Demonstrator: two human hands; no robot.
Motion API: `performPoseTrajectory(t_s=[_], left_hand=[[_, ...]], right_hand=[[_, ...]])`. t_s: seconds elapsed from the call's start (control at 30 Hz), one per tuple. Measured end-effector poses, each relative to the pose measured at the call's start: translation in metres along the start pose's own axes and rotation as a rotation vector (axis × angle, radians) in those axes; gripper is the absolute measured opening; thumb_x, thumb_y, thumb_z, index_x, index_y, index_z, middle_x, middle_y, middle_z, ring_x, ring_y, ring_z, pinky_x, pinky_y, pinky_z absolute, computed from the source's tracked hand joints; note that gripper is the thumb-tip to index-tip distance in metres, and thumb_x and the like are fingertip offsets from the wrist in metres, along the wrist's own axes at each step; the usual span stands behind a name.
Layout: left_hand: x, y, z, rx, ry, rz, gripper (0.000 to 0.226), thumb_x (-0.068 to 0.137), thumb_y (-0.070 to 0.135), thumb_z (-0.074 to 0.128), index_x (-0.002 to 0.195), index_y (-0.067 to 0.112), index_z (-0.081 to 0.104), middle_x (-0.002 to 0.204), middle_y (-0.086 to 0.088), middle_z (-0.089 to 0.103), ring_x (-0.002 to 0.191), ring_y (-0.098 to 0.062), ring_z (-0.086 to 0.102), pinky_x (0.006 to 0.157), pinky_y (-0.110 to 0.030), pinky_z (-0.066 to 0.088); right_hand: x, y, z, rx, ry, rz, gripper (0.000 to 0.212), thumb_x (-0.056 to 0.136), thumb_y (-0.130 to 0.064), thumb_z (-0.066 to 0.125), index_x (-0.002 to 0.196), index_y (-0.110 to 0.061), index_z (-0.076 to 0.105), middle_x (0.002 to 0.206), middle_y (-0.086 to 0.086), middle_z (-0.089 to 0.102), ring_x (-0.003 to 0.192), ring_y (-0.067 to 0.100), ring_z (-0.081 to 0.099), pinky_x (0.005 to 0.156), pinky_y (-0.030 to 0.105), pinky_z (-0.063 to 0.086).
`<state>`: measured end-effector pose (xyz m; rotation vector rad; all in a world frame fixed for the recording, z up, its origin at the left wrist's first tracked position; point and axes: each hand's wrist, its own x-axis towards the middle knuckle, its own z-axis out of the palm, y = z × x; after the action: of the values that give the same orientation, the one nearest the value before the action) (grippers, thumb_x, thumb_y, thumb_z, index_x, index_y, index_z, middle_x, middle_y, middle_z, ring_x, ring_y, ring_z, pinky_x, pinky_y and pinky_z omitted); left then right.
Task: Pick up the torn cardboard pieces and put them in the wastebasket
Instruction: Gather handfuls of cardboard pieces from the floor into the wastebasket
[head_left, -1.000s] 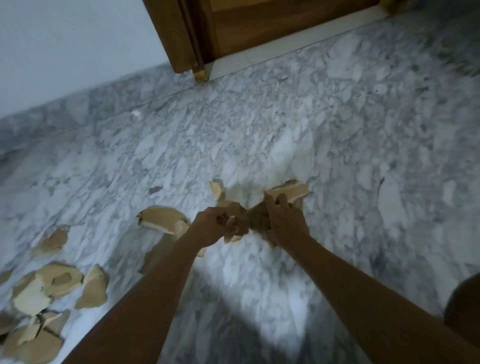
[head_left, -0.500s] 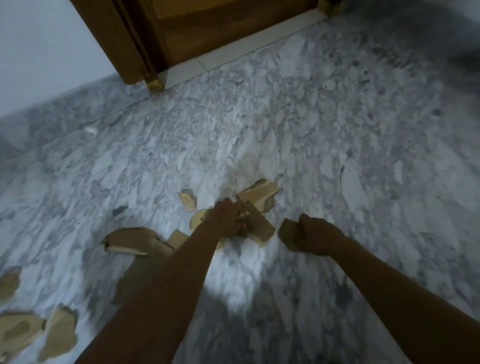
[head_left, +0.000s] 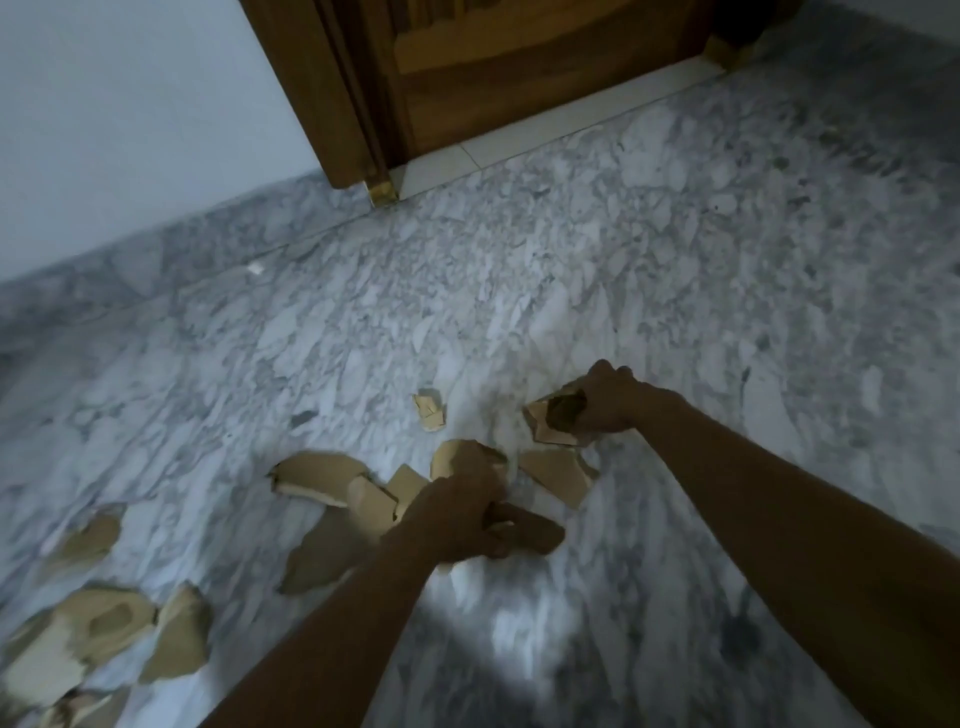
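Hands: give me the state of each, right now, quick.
Left hand: closed, fingers curled round a shadowed cardboard piece.
Right hand: closed, gripping a pale cardboard piece.

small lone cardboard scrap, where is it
In the head view the small cardboard scrap lies alone on the marble floor, left of the right hand and beyond the left hand.

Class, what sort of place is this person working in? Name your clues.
Probably a room or hallway inside a home: a marble floor, a wooden door with a pale threshold, and a plain painted wall.
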<state>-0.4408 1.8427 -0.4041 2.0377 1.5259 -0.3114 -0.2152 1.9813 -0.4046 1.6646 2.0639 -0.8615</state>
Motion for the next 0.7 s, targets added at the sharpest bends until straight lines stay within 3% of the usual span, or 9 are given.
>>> performPoseTrajectory(t_s=[0.07,0.13,0.23,0.37,0.47,0.53,0.6,0.67,0.7], left_hand=[[-0.008,0.000,0.014,0.102,0.037,0.018,0.037,0.085,0.047,0.059,0.113,0.025,0.060,0.102,-0.003,0.068,0.094,-0.024,0.065,0.069,-0.029,0.043],[-0.008,-0.001,0.018,0.132,0.056,0.038,0.034,0.086,0.045,0.057,0.115,0.027,0.061,0.105,-0.003,0.068,0.097,-0.024,0.064,0.068,-0.027,0.037],[-0.002,0.000,0.014,0.186,0.025,0.086,0.032,0.085,0.042,0.063,0.112,0.026,0.067,0.105,-0.003,0.068,0.099,-0.024,0.063,0.070,-0.028,0.037],[0.010,-0.001,0.001,0.118,-0.136,0.004,0.039,0.075,0.042,0.078,0.106,0.020,0.070,0.101,-0.004,0.070,0.097,-0.023,0.066,0.074,-0.031,0.049],[0.032,-0.034,-0.032,-0.031,-0.129,-0.056,0.047,0.067,0.047,0.083,0.106,0.022,0.071,0.101,0.001,0.069,0.096,-0.018,0.065,0.082,-0.032,0.053],[0.047,-0.064,-0.060,-0.011,-0.058,-0.120,0.054,0.062,0.054,0.083,0.103,0.020,0.073,0.098,-0.001,0.068,0.091,-0.020,0.065,0.080,-0.034,0.054],[0.059,-0.088,-0.079,-0.060,0.018,-0.179,0.046,0.065,0.049,0.083,0.096,0.015,0.075,0.088,-0.003,0.068,0.083,-0.019,0.065,0.073,-0.032,0.052],[0.066,-0.095,-0.085,-0.092,0.060,-0.190,0.041,0.072,0.045,0.077,0.090,0.008,0.074,0.079,-0.006,0.063,0.074,-0.017,0.058,0.061,-0.024,0.042],[0.071,-0.096,-0.082,-0.101,0.085,-0.169,0.051,0.071,0.053,0.068,0.088,0.005,0.074,0.079,-0.008,0.062,0.073,-0.017,0.056,0.059,-0.024,0.037]], right_hand=[[0.006,-0.014,0.014,-0.089,-0.034,0.055,0.068,0.090,-0.043,0.064,0.146,-0.015,0.037,0.143,0.012,0.030,0.130,0.036,0.035,0.108,0.050,0.036],[0.011,-0.017,0.032,-0.137,0.019,0.058,0.070,0.090,-0.041,0.063,0.150,-0.020,0.032,0.147,0.010,0.026,0.131,0.037,0.032,0.109,0.054,0.033],[0.011,-0.009,0.038,-0.177,0.104,0.064,0.069,0.087,-0.047,0.062,0.144,-0.026,0.031,0.145,0.011,0.028,0.130,0.040,0.034,0.106,0.055,0.033],[0.012,0.006,0.037,-0.100,0.126,0.194,0.080,0.070,-0.056,0.074,0.133,-0.027,0.034,0.135,0.012,0.034,0.125,0.038,0.039,0.101,0.053,0.035],[0.015,0.016,0.038,-0.032,0.122,0.168,0.062,0.069,-0.053,0.073,0.114,-0.022,0.045,0.127,0.012,0.045,0.115,0.034,0.049,0.093,0.045,0.042],[0.009,0.023,0.033,0.162,0.162,0.086,0.042,0.074,-0.039,0.076,0.098,-0.019,0.047,0.111,0.009,0.056,0.102,0.031,0.057,0.079,0.036,0.045],[-0.007,0.027,0.023,0.320,0.175,-0.003,0.028,0.080,-0.026,0.078,0.088,-0.019,0.051,0.094,0.005,0.059,0.092,0.028,0.061,0.070,0.032,0.044],[-0.024,0.022,0.017,0.415,0.078,-0.082,0.020,0.080,-0.018,0.080,0.085,-0.018,0.061,0.081,0.000,0.061,0.074,0.019,0.061,0.060,0.027,0.046],[-0.032,0.015,0.022,0.435,-0.031,-0.114,0.018,0.078,-0.018,0.082,0.086,-0.015,0.065,0.078,0.000,0.063,0.069,0.017,0.060,0.056,0.024,0.047]])
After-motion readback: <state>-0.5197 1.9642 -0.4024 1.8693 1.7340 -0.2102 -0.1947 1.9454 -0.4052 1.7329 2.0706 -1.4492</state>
